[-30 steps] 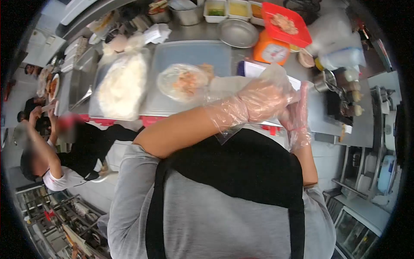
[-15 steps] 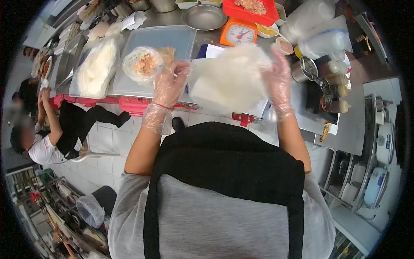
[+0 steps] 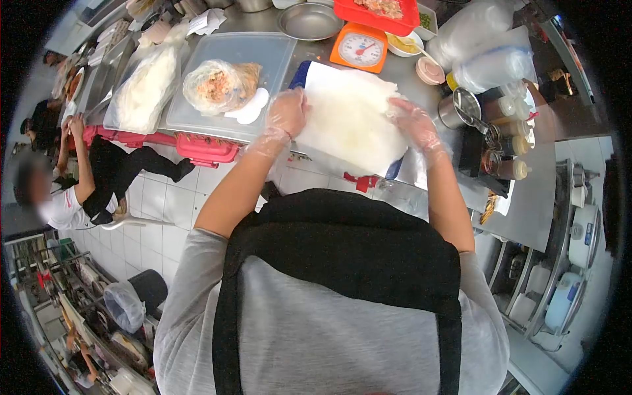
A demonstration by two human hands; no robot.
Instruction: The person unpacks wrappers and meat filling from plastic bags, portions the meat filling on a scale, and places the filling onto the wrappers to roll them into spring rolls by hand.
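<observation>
A thin off-white sheet [image 3: 352, 122], uneven along its right edge, is spread over a white board or cloth with dark blue edges [image 3: 300, 74]. At its left edge my left hand [image 3: 288, 113], in a clear plastic glove, has its fingers curled closed on the sheet's border. My right hand [image 3: 415, 126], gloved likewise, pinches the right edge. Left of the board, a plastic bag of chopped pinkish filling [image 3: 220, 87] rests on a translucent lid [image 3: 273, 49], beside a white flat scoop [image 3: 251, 107].
An orange scale [image 3: 359, 47] stands behind the board, near a red tray [image 3: 388, 25] and a metal plate [image 3: 311, 22]. Far left lies a bag of white sheets [image 3: 146, 85]. A metal pot [image 3: 459, 108] and sauce bottles [image 3: 517, 146] are at the right. Another person [image 3: 72, 191] sits left.
The sheet was lifted and blurred by motion; now it lies spread on the board. My left hand has moved right to its edge, and my right hand has come slightly lower.
</observation>
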